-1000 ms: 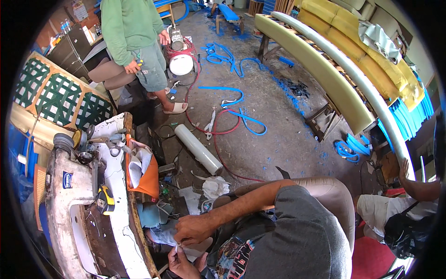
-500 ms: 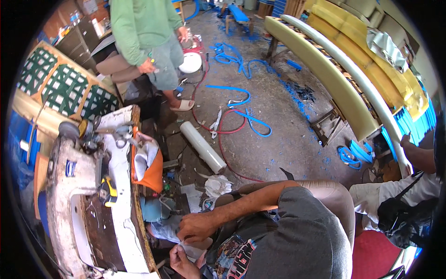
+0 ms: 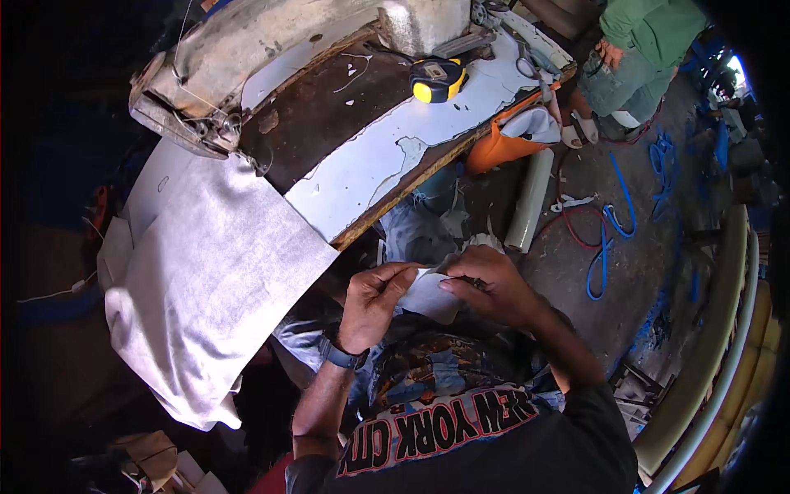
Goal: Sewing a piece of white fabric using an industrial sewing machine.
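So the thing to look at here is the small white fabric piece (image 3: 429,298), which sits right in the middle of the frame, stretched between the person's two hands just above the lap. The left hand (image 3: 372,303) has its left end pinched between thumb and fingers, and the right hand (image 3: 491,284) has the other end pinched the same way, so both are closed on it with a short gap of cloth showing between them. The top edge runs roughly level across the frame from hand to hand, and the rest hangs toward the bottom; fingers cover both ends, so I can't tell which way its long axis really goes. The sewing machine (image 3: 276,45) is up and to the left of all this, with its needle end (image 3: 222,133) pointing down at the counter (image 3: 354,174). The left hand, the one with the wristwatch (image 3: 341,356), is clearly the nearer one to it, and it's also just beside the corner of the big pale grey sheet (image 3: 218,280) draping off the counter toward the lower left. The right hand is nearer the whitish roll (image 3: 529,206) and the orange pouch (image 3: 499,146), up and to its right.
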The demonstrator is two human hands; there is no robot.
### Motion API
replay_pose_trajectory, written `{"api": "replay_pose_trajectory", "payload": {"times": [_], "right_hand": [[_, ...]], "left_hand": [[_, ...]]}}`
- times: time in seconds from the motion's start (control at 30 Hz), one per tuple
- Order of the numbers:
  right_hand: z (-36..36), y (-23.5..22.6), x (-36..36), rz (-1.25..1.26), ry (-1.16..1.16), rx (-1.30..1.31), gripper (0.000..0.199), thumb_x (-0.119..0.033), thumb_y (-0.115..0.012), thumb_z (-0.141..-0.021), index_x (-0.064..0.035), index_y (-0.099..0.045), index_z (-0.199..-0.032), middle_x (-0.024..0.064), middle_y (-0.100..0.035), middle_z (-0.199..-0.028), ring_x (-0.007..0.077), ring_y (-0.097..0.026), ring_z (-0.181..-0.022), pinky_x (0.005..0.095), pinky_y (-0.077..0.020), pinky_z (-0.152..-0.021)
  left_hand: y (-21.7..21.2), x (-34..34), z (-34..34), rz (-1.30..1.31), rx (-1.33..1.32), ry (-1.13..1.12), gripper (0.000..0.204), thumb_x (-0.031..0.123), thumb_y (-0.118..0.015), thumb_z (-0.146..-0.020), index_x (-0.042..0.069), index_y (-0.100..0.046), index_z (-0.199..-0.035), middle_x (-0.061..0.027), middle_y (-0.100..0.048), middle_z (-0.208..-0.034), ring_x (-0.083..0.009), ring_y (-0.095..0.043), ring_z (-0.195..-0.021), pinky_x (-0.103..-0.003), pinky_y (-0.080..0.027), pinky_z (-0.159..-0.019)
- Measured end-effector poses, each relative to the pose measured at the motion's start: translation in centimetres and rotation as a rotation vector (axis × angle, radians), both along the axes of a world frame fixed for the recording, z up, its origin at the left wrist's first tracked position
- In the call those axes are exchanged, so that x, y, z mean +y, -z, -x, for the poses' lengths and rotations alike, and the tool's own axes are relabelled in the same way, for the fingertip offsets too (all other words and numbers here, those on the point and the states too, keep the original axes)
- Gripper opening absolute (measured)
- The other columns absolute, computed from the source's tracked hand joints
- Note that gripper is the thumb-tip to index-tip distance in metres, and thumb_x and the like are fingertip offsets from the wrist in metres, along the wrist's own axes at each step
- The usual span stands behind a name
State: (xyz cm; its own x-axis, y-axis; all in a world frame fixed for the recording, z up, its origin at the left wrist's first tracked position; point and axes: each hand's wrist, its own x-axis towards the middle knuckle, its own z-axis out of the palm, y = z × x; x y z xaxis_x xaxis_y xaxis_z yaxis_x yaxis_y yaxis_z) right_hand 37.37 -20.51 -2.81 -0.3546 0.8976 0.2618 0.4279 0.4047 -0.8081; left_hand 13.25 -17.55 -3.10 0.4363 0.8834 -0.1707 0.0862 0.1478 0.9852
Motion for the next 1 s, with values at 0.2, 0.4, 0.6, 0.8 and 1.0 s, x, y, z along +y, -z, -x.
{"api": "replay_pose_trajectory", "payload": {"times": [0.2,0.4,0.6,0.8,1.0], "right_hand": [[0.6,0.7,-0.6,0.025,0.065,-0.003,0.013,-0.015,-0.076,-0.092,-0.0032,-0.072,-0.096,0.0099,-0.069,-0.088,0.0285,-0.064,-0.082,0.0402,-0.0478,-0.075],[1.2,0.8,-0.7,0.040,0.174,0.044,0.013,-0.015,-0.077,-0.091,-0.0029,-0.072,-0.094,0.0114,-0.068,-0.085,0.0284,-0.065,-0.079,0.0395,-0.0490,-0.073],[1.4,1.0,-0.7,0.001,0.177,0.008,0.013,-0.015,-0.078,-0.091,-0.0040,-0.073,-0.094,0.0111,-0.068,-0.086,0.0286,-0.065,-0.080,0.0393,-0.0488,-0.073],[1.4,1.8,-0.8,-0.015,0.179,-0.008,0.013,-0.016,-0.079,-0.089,-0.0052,-0.072,-0.093,0.0092,-0.068,-0.085,0.0287,-0.065,-0.082,0.0401,-0.0479,-0.075],[-0.5,-0.4,0.2,-0.204,0.090,-0.230,0.020,-0.023,-0.081,-0.086,-0.0055,-0.072,-0.085,0.0099,-0.067,-0.103,0.0285,-0.062,-0.099,0.0427,-0.0475,-0.088]], "left_hand": [[-0.3,-0.5,-0.6,0.060,0.056,0.068,0.027,0.017,-0.062,-0.106,-0.003,-0.075,-0.120,-0.0039,-0.074,-0.095,-0.0076,-0.061,-0.086,-0.025,-0.049,-0.080],[-0.1,-1.1,-0.6,0.005,-0.057,-0.019,0.030,0.018,-0.060,-0.107,-0.003,-0.073,-0.125,-0.0007,-0.067,-0.086,-0.0070,-0.051,-0.079,-0.024,-0.045,-0.073],[0.0,-1.4,-0.5,-0.007,-0.058,-0.020,0.029,0.016,-0.062,-0.106,-0.003,-0.072,-0.126,-0.0063,-0.076,-0.099,-0.0079,-0.063,-0.091,-0.024,-0.051,-0.083],[0.2,-1.6,-1.4,-0.044,-0.072,-0.024,0.023,0.006,-0.068,-0.101,-0.003,-0.074,-0.122,-0.0097,-0.078,-0.104,-0.0088,-0.067,-0.095,-0.025,-0.054,-0.085],[0.4,-2.0,-0.7,-0.152,0.005,-0.201,0.016,0.007,-0.071,-0.100,-0.002,-0.077,-0.111,-0.0084,-0.077,-0.098,-0.0099,-0.068,-0.089,-0.026,-0.054,-0.082]]}}
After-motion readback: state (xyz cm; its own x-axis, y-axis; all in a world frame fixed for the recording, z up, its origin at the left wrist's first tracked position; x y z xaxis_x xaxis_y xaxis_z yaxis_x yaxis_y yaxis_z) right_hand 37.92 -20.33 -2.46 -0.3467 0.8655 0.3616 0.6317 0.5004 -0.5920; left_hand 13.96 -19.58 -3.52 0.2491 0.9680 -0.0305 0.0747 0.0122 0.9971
